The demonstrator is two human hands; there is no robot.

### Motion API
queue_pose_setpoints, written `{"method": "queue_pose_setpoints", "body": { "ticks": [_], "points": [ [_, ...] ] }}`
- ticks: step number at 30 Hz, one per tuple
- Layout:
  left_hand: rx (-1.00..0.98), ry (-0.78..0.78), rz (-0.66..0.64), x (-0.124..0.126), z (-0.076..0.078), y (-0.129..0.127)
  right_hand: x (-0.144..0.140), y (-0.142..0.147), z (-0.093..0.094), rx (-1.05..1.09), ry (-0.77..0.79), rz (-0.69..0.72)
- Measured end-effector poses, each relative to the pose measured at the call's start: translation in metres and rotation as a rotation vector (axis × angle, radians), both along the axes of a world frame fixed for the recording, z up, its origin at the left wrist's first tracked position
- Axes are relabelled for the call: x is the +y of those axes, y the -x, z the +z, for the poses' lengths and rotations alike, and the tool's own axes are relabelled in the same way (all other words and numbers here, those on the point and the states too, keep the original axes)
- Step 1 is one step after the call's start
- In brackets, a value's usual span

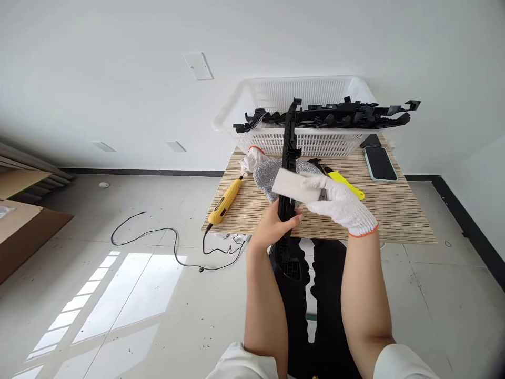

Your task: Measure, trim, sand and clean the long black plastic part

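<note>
My bare left hand (278, 223) is wrapped round a long black plastic trim part (290, 142), which stretches from over my lap up to the basket. My right hand (339, 202), in a white knit glove with an orange cuff, grips a flat white block (295, 185) like a sanding pad or eraser. The block lies across the trim part just above my left hand and hides a stretch of it. Beneath them a grey cloth (264, 176) rests on the table.
A white plastic basket (272, 142) with several black trim parts (347, 116) stands at the back. On the wood-grain table (394, 216) are a corded yellow rotary tool (226, 201), a crumpled white glove (252, 160), a yellow-handled cutter (347, 184) and a phone (381, 164). A cable (175, 247) crosses the floor.
</note>
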State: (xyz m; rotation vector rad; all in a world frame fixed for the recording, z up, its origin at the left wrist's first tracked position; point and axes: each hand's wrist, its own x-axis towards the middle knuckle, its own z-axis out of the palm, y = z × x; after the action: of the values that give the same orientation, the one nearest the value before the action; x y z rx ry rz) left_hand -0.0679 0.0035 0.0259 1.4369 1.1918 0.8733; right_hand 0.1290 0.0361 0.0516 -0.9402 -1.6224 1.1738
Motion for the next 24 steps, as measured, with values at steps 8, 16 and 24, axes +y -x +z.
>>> {"method": "queue_pose_setpoints", "body": {
  "ticks": [8, 16, 24],
  "points": [
    [0.093, -0.017, 0.03, 0.0013, 0.0024, 0.002, 0.0038, 0.0033, -0.0069, 0.014, -0.015, 0.01],
    [0.13, -0.028, 0.038, 0.003, -0.0001, 0.0032, 0.0047, -0.002, -0.0085, 0.04, 0.03, -0.028],
    [0.128, -0.078, 0.043, 0.0027, -0.0008, 0.0024, 0.0046, -0.0024, -0.0091, 0.02, 0.064, 0.081]
  ]
}}
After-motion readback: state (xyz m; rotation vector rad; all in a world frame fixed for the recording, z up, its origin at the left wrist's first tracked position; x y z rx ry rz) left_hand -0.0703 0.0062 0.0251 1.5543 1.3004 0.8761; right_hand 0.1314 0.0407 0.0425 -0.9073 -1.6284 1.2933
